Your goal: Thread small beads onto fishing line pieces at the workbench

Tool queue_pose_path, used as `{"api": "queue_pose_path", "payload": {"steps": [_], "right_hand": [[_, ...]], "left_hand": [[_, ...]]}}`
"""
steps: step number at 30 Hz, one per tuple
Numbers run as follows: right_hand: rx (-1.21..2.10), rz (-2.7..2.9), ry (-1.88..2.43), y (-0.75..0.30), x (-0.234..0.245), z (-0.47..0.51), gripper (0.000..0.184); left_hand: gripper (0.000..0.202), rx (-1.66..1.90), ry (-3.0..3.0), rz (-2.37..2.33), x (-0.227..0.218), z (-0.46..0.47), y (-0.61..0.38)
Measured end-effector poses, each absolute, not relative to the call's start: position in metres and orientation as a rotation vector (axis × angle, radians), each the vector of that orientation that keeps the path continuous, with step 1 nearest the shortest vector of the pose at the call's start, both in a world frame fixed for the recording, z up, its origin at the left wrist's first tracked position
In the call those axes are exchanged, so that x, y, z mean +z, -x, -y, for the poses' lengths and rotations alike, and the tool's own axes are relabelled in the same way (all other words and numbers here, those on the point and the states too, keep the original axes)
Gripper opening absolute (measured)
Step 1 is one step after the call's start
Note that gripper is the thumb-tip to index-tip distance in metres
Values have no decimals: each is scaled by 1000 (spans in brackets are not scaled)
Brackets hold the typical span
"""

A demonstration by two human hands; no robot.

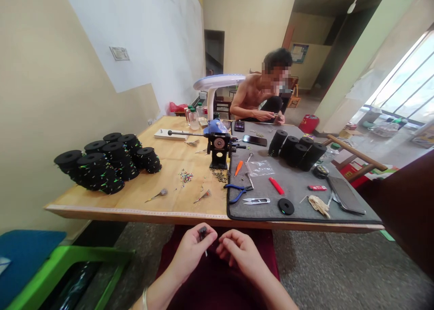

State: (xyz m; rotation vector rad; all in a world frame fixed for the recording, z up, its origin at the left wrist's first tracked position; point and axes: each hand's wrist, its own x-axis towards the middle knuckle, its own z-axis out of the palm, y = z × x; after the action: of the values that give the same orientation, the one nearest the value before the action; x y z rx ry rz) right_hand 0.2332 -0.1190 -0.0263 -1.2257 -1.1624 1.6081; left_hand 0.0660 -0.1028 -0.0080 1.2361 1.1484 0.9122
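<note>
Just below the near edge of the surface (pixel 169 165), the left hand (pixel 192 246) pinches a small dark piece (pixel 202 231); the right hand (pixel 241 250) curls beside it, its grasp impossible to tell. This seems close handwork, calling for steady fingers.

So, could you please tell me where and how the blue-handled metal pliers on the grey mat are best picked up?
Take the blue-handled metal pliers by both blue handles, probably from the near left: they lie flat on the grey mat, handles spread apart toward its left edge, dark head pointing right.
</note>
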Motion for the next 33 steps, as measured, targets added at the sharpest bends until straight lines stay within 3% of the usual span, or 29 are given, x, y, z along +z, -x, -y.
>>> {"api": "queue_pose_path", "payload": {"steps": [7, 11, 16, 25, 33], "right_hand": [[1571, 1163, 1138, -232, -7, 109, 38], [1644, 1228, 1143, -217, -17, 105, 26], [1469, 1341, 1222, -214, -23, 100, 18], [1511, 1071, 1116, -221, -35, 91, 43], [1557, 897, 1093, -221, -46, 91, 55]], "left_hand": [[23, 950, -1428, -1215, -8, 102, -66], [21, 994, -1573, -1258, -5, 101, -67], [22, 930, -1758, -1313, 2, 93, -57], [21, 444, -2301, -1949, 13, 23, -12], [22, 458, -2499, -1834, 20, -17, -12]]}}
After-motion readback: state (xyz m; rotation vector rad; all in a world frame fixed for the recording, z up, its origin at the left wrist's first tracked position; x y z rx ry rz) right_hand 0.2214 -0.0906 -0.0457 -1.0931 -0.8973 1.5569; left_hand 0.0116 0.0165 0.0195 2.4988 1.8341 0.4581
